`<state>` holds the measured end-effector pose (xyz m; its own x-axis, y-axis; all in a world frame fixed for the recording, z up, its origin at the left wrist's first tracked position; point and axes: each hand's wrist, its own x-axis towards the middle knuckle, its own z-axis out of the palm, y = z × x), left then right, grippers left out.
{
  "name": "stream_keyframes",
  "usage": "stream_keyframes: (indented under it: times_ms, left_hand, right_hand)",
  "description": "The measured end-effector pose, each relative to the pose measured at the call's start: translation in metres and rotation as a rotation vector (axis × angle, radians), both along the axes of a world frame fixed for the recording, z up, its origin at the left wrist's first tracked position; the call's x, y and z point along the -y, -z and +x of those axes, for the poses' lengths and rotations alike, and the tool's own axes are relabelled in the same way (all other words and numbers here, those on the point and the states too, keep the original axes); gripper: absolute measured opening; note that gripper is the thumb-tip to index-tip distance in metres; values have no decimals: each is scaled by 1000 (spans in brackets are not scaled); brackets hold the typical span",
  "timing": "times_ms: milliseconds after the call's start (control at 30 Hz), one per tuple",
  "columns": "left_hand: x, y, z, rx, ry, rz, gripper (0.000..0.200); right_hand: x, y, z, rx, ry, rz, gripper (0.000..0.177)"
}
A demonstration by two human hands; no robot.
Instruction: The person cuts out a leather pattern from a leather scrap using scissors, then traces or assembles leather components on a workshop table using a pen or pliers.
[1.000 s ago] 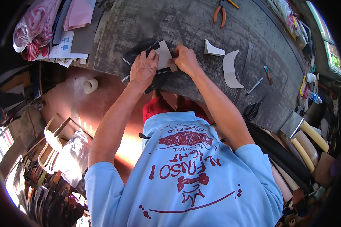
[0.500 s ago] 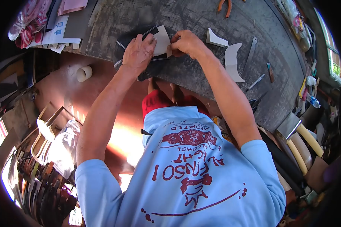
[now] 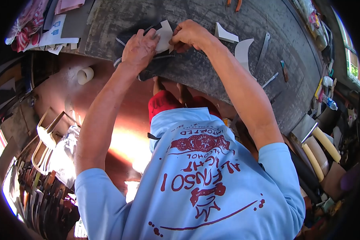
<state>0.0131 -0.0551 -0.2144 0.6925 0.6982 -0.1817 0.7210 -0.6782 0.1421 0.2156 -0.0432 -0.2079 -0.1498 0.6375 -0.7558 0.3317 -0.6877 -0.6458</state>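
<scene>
My left hand [image 3: 140,49] presses down, fingers bent, on a black piece of material with white stitching [image 3: 151,71] at the table's near edge. Partly under those fingers lies a white, card-like piece [image 3: 164,38], on top of the black one. At its right edge my right hand [image 3: 189,36] is closed in a pinch; the fingertips are partly hidden. Two similar white pieces lie further right: a small curved one [image 3: 226,33] and a larger one with concave sides [image 3: 242,54], partly behind my right forearm.
A metal ruler [image 3: 263,52], a pen [image 3: 270,80] and a small blade-like tool [image 3: 284,71] lie on the dark worktable [image 3: 128,15]. Orange-handled pliers [image 3: 239,5] show at the top edge. Papers [image 3: 57,34] are at left. A hammer [image 3: 323,144] stands among clutter at right.
Both hands have shifted slightly up and left in view, along with the whole scene. The right hand still pinches at the white piece's edge, and the left still presses on the black piece.
</scene>
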Motion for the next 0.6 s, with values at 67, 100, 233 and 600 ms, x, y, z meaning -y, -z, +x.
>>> stream_keyframes:
  times_ms: [67, 100, 233, 600]
  left_hand:
    - [-1, -3, 0, 9, -4, -24, 54]
    - [0, -3, 0, 12, -9, -22, 54]
    - [4, 0, 0, 21, -22, -1, 56]
    - [3, 0, 1, 74, -60, -36, 52]
  right_hand:
    - [1, 1, -1, 84, -36, 25, 26]
    - [2, 4, -1, 152, -59, 49, 28]
    - [17, 33, -1, 476, -198, 322, 35]
    - [22, 23, -2, 500, -186, 324, 28]
